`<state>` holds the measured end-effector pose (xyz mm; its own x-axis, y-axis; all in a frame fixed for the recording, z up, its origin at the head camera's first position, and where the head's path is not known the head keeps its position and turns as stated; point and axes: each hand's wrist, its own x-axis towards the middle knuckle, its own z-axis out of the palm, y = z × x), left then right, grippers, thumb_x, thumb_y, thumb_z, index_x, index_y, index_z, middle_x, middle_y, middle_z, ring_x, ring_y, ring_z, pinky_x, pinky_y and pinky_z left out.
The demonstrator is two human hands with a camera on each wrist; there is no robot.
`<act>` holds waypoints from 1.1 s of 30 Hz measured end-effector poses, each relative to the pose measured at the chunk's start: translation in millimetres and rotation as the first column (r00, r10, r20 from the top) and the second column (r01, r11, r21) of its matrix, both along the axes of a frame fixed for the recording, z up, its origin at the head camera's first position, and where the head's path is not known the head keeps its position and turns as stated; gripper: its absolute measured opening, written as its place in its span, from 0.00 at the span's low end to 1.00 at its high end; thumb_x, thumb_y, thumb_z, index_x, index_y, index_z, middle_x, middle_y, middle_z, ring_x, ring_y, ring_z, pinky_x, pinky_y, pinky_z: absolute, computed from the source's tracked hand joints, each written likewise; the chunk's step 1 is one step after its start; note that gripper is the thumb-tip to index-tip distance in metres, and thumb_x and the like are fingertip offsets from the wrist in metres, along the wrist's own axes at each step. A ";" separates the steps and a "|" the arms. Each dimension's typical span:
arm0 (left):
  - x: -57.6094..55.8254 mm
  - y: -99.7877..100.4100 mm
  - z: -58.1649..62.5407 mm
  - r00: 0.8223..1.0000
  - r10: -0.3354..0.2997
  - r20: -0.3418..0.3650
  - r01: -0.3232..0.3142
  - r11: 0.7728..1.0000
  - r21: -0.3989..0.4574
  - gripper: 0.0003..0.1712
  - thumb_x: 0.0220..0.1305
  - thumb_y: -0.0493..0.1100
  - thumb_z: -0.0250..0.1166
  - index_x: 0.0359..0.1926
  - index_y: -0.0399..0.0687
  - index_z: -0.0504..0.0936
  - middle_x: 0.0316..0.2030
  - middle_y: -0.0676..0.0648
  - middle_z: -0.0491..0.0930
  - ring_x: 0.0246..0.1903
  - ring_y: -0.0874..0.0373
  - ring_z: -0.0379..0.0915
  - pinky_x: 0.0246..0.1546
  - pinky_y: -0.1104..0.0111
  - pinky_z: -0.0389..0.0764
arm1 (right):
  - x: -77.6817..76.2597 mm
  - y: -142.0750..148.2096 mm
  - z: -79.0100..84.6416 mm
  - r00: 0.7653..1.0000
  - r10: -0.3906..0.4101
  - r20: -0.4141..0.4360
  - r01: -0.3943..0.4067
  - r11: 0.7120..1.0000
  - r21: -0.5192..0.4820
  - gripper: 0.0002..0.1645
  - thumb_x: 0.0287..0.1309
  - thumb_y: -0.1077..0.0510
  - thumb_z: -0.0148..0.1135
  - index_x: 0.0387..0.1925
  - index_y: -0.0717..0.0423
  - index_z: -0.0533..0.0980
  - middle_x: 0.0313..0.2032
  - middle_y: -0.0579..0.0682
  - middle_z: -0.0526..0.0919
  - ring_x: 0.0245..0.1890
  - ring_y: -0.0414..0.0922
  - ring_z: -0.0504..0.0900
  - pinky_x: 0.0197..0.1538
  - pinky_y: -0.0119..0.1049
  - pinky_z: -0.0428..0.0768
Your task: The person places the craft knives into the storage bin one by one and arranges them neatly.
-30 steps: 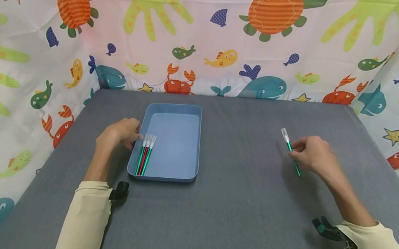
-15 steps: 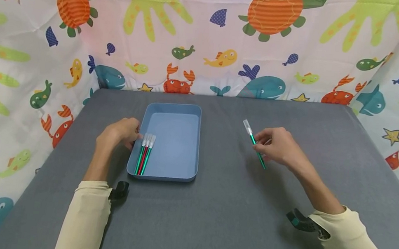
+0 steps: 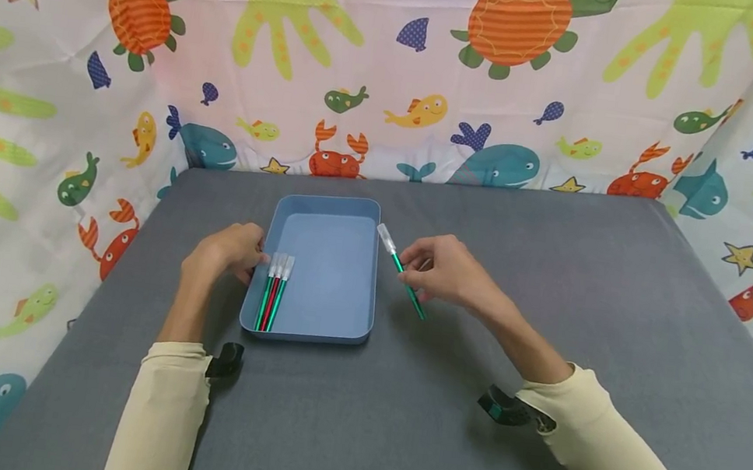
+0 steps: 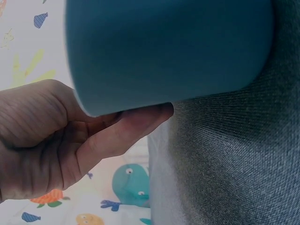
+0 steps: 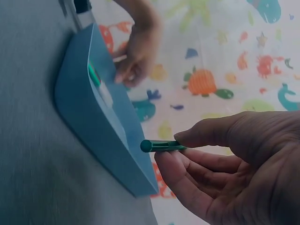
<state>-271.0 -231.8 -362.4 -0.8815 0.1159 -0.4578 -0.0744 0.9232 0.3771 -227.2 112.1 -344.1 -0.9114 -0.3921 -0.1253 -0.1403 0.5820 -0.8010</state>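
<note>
A blue rectangular tray (image 3: 333, 269) lies on the table left of centre. My left hand (image 3: 226, 250) grips its left wall, with the thumb over the rim and fingers against the outer side in the left wrist view. Along the tray's left side lie a green craft knife (image 3: 263, 306), a red one (image 3: 271, 304) and another green one (image 3: 279, 303), side by side, clear caps pointing away. Just outside the tray's right wall, my right hand (image 3: 446, 271) pinches a green capped craft knife (image 3: 399, 266) between thumb and fingers. It is tilted, cap end up and to the left.
A grey cloth (image 3: 409, 427) covers the table. A white curtain (image 3: 385, 48) printed with sea animals hangs behind the table and along both sides. Each forearm wears a black wrist camera, such as the right one (image 3: 503, 407).
My right hand has carried the green craft knife leftward across the table, from the right side to beside the tray. The left hand and tray have stayed in place.
</note>
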 end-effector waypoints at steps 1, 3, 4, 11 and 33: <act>0.0 0.2 0.2 1.000 0.000 -0.001 0.000 1.000 0.000 0.13 0.78 0.38 0.59 0.53 0.31 0.74 0.48 0.31 0.82 0.43 0.45 0.88 0.51 0.52 0.86 | 0.3 -5.6 0.4 1.000 0.004 0.003 -0.004 1.000 -0.004 0.14 0.65 0.64 0.69 0.50 0.66 0.82 0.37 0.58 0.87 0.29 0.50 0.87 0.38 0.40 0.89; 0.2 0.0 0.8 1.000 -0.005 -0.003 0.005 1.000 -0.005 0.13 0.78 0.38 0.59 0.53 0.31 0.74 0.48 0.31 0.82 0.43 0.45 0.88 0.51 0.52 0.86 | -0.1 -17.2 -0.3 1.000 0.012 0.003 -0.012 1.000 -0.014 0.14 0.65 0.63 0.69 0.51 0.66 0.82 0.37 0.57 0.87 0.29 0.50 0.87 0.38 0.40 0.89; 0.2 -0.2 0.9 1.000 -0.005 -0.004 0.005 1.000 -0.006 0.13 0.78 0.38 0.59 0.53 0.31 0.74 0.49 0.31 0.82 0.43 0.45 0.88 0.52 0.52 0.86 | -0.5 -23.1 -0.8 1.000 0.015 0.001 -0.015 1.000 -0.014 0.15 0.65 0.63 0.69 0.51 0.65 0.82 0.37 0.57 0.88 0.29 0.51 0.88 0.38 0.39 0.89; -0.9 -5.0 3.5 1.000 -0.014 0.004 0.014 1.000 -0.018 0.13 0.78 0.38 0.60 0.53 0.30 0.74 0.48 0.31 0.81 0.44 0.44 0.87 0.51 0.52 0.86 | -10.1 -71.1 -11.9 0.997 0.041 0.068 -0.036 0.997 -0.068 0.13 0.64 0.63 0.68 0.49 0.66 0.82 0.35 0.56 0.88 0.28 0.51 0.89 0.38 0.39 0.89; -1.6 3.6 3.0 1.000 -0.007 0.018 0.007 1.000 -0.013 0.14 0.78 0.39 0.59 0.55 0.31 0.74 0.49 0.32 0.81 0.44 0.46 0.86 0.54 0.52 0.86 | -18.6 -149.6 -56.3 0.933 0.000 0.361 0.085 0.972 -0.219 0.08 0.61 0.71 0.67 0.26 0.64 0.78 0.20 0.58 0.83 0.19 0.46 0.85 0.38 0.45 0.90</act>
<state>-272.5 -228.3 -359.4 -0.8722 0.1163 -0.4752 -0.0743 0.9285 0.3637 -245.8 -37.5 -400.4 -0.8393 -0.4107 -0.3563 0.1993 0.3773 -0.9044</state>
